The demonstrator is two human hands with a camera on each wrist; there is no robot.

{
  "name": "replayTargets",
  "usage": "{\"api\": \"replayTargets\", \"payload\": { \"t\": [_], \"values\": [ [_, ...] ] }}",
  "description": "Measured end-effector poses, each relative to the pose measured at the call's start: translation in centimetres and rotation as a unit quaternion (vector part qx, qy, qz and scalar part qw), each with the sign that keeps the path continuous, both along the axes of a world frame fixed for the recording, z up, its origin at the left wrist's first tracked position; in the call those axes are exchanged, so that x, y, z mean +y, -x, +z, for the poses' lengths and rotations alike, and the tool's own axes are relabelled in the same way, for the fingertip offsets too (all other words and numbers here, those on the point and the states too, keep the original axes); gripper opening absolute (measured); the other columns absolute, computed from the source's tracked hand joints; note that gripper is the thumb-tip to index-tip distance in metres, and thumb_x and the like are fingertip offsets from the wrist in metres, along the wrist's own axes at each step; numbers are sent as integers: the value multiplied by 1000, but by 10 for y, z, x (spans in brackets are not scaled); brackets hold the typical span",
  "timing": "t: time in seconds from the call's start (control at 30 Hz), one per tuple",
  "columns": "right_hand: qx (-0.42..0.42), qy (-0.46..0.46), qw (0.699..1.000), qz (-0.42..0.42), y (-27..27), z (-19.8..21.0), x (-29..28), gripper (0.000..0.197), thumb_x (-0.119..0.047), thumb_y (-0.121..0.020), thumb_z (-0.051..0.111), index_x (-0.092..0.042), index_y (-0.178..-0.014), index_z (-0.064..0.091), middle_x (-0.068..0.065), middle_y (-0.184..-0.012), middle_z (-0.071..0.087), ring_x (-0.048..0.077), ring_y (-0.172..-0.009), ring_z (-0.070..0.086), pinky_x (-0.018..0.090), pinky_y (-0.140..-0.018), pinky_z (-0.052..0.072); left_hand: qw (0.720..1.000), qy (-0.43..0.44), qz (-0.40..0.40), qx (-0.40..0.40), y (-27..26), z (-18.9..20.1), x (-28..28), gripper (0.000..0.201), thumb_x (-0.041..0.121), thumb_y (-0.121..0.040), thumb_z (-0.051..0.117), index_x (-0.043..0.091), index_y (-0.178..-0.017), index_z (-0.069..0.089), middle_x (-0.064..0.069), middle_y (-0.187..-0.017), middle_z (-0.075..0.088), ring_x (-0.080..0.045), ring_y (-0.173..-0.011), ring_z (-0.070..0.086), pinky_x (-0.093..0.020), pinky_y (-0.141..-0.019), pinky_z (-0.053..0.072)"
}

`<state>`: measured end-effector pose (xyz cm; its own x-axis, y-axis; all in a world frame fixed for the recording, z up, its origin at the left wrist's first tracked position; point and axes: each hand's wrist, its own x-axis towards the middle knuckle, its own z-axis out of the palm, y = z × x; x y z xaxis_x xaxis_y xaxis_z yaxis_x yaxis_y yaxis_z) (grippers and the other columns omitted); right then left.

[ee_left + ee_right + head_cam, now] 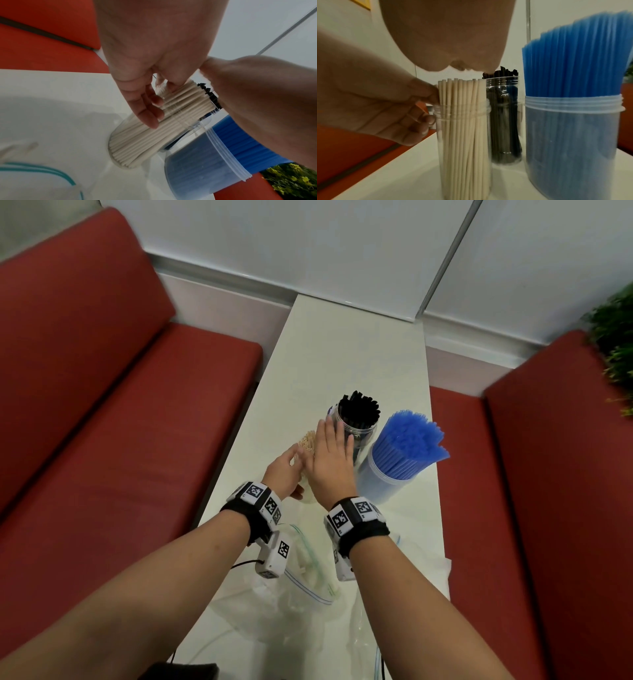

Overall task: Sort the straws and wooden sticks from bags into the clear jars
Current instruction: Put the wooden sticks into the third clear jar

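Observation:
Three clear jars stand together on the white table (342,354). The nearest jar (464,135) is packed with pale wooden sticks (307,441). My left hand (284,470) holds it at the neck, thumb against the sticks and fingers (149,115) on the jar's side. My right hand (330,463) is flat, palm (448,33) down just above the stick tops, holding nothing. Behind it stands a jar of black straws (358,414). At the right, a wider jar holds blue straws (407,446), which rise well above the rim.
Crumpled clear zip bags (301,573) lie on the table's near end, under my forearms. Red benches (102,405) run along both sides of the narrow table. A green plant (613,337) is at the far right, and a white wall closes the far end.

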<state>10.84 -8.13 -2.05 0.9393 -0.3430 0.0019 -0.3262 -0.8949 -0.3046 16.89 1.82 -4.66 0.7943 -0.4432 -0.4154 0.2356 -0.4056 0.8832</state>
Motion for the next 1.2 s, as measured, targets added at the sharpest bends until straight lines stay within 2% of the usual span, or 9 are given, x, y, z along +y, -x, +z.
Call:
{"api": "replayTargets", "payload": {
  "t": [0.17, 0.23, 0.37, 0.47, 0.57, 0.7, 0.8, 1.0, 1.2],
  "values": [
    [62, -52, 997, 16, 4, 5, -2, 74, -55, -107, 23, -10, -163, 4, 6, -171, -8, 20, -156, -14, 46, -126, -7, 998, 36, -10, 42, -2, 6, 5, 46, 30, -104, 42, 24, -149, 38, -14, -85, 59, -26, -53, 59, -39, -58, 59],
    [9, -72, 997, 2, 5, 14, -5, 66, -51, -108, 26, -13, -162, 18, 5, -170, 8, 21, -157, -2, 51, -126, -2, 998, 33, -10, 48, -2, 10, 8, 47, 38, -103, 45, 18, -146, 42, -13, -85, 61, -27, -55, 60, -40, -61, 59],
    [-254, -164, 953, -32, 29, 23, 5, 31, -24, -100, 42, -14, -121, 63, 1, -117, 64, 18, -111, 57, 36, -96, 46, 989, -121, -1, -87, -2, 12, 20, 42, 41, -102, 43, 7, -113, 64, -12, -90, 68, -29, -75, 65, -36, -68, 52],
    [-125, -230, 965, 5, 52, 14, 18, 20, -12, -95, 47, -12, -95, 67, 2, -91, 68, 18, -81, 59, 34, -73, 49, 938, -288, -89, -168, 4, 6, 38, 47, 49, -98, 48, 8, -111, 66, -11, -111, 69, -31, -106, 62, -35, -88, 47],
    [110, -204, 971, 54, 69, -14, 31, 27, -8, -97, 49, -6, -102, 75, 16, -102, 73, 29, -89, 66, 37, -82, 53, 858, -431, -240, -143, 23, 0, 51, 73, 70, -87, 52, 9, -127, 58, -13, -127, 63, -31, -118, 58, -36, -98, 45],
    [274, -147, 945, 108, 94, -56, 56, 37, -6, -96, 53, -12, -129, 68, 16, -129, 66, 33, -117, 63, 39, -102, 49, 840, -431, -325, -50, 54, -13, 66, 46, 29, -90, 66, 2, -125, 58, -15, -126, 63, -30, -109, 62, -30, -77, 46],
    [275, -138, 936, 169, 112, -82, 76, 45, -13, -96, 58, -17, -140, 59, 11, -138, 60, 31, -125, 58, 40, -104, 48, 859, -403, -313, -45, 68, -20, 77, 28, 4, -94, 54, -4, -118, 65, -19, -119, 67, -32, -98, 67, -31, -73, 51],
    [250, 23, 937, 245, 146, -121, 99, 51, -5, -102, 38, 4, -152, 32, 18, -153, 36, 38, -134, 36, 48, -106, 34, 956, -211, -203, 8, 66, -19, 89, 33, -7, -88, 56, 2, -117, 69, -21, -105, 71, -30, -83, 68, -40, -75, 59],
    [283, -1, 935, 213, 151, -122, 116, 44, -8, -102, 38, -3, -146, 38, 19, -141, 46, 37, -124, 47, 48, -102, 37, 972, -182, -146, 6, 60, -19, 99, 34, -3, -89, 48, 8, -105, 75, -8, -73, 67, -16, -51, 52, -22, -49, 44]
  ]
}}
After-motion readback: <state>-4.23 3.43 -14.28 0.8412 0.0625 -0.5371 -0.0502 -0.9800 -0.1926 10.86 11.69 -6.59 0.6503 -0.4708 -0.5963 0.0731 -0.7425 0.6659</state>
